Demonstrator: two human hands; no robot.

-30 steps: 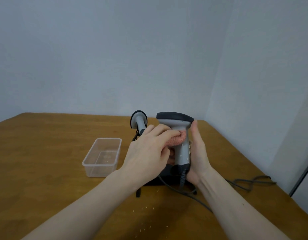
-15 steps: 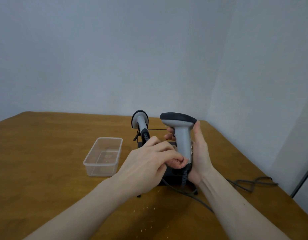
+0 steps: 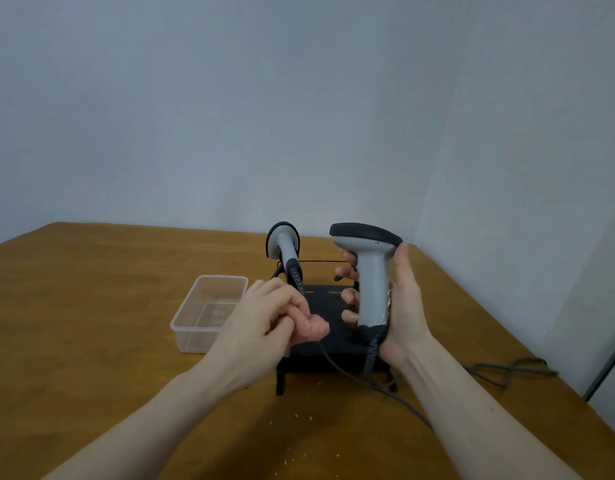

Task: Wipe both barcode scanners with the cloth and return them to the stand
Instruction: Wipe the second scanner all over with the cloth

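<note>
My right hand [image 3: 399, 306] grips the handle of a grey barcode scanner [image 3: 370, 271] with a black head, held upright above the black stand [image 3: 328, 344]. My left hand [image 3: 264, 317] is closed on a small pink cloth [image 3: 314, 327], which sits a little left of the scanner's handle and apart from it. A second grey and black scanner [image 3: 285, 249] rests in the stand at the back left, its coiled cord hanging down. The held scanner's cord [image 3: 368, 358] drops from its base to the table.
An empty clear plastic tub [image 3: 209, 313] stands left of the stand on the wooden table [image 3: 91, 323]. A dark cable [image 3: 500, 370] loops off to the right near the table's edge. Small crumbs lie on the table near me. Walls close the back and right.
My left hand with the pink cloth has slid down the scanner's handle and come away from it to the left. The right hand has tilted the scanner slightly.
</note>
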